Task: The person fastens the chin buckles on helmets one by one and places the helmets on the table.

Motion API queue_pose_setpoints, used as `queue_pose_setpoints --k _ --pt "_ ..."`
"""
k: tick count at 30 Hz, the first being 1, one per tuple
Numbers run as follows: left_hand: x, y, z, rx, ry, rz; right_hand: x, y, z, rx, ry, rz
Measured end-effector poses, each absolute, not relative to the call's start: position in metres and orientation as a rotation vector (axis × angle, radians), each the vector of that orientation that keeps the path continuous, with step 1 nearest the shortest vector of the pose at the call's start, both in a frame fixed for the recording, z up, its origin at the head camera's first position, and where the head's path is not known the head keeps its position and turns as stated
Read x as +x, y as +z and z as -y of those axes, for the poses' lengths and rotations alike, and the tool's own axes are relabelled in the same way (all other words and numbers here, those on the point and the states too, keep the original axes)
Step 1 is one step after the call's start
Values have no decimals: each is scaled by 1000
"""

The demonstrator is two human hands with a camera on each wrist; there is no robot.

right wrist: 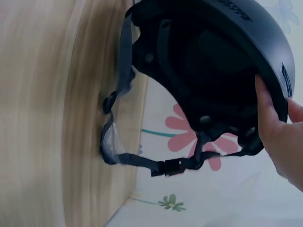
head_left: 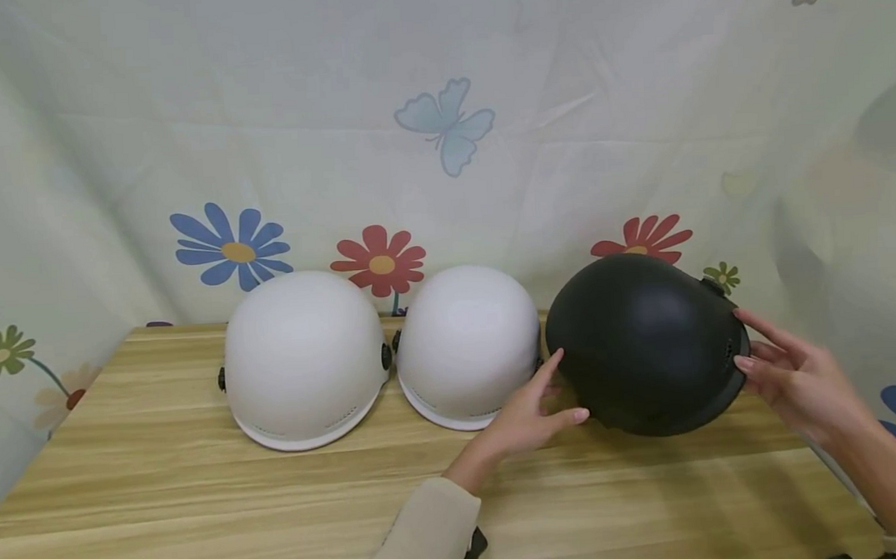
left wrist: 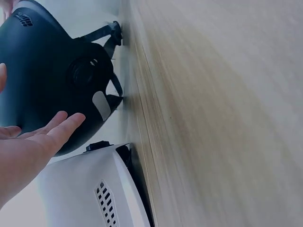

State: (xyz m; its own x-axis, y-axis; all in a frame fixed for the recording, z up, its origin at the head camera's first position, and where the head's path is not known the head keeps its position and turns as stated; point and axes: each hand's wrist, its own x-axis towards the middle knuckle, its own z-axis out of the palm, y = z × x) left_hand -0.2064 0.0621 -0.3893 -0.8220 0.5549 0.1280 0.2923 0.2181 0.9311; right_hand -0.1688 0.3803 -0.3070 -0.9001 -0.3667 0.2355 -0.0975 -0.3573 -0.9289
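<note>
A black helmet [head_left: 639,346] is held tilted at the right of the table, its right side raised. My right hand [head_left: 805,381] pinches its right rim, thumb against the inside edge in the right wrist view. Its dark inside shows there, and the buckled chin strap [right wrist: 137,161] hangs down to the table. At the helmet's left side is my left hand [head_left: 525,414], fingers and thumb spread. In the left wrist view those fingers [left wrist: 64,130] lie fairly straight along the shell, close to a round side knob [left wrist: 83,72].
Left of the black helmet, a smaller white helmet [head_left: 469,337] and a larger white helmet [head_left: 304,352] stand side by side on the wooden table [head_left: 164,492]. A flower-printed curtain [head_left: 262,146] hangs right behind the table's back edge.
</note>
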Motion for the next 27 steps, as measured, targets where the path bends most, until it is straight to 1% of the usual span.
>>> queue_pose_setpoints --k 4,12,20,27 --pt "-206 -389 -62 792 1632 -2269 -167 -310 -383 -632 -2381 -1599" --pt "-207 -395 -63 790 1600 -2289 -164 -308 -382 -325 -2258 -1897" --pt "-207 -392 -63 790 1585 -2290 -164 -310 -384 -225 -2251 -1924" --pt "-209 -391 -67 814 1512 -2327 -163 -319 -389 -56 -2114 -2060"
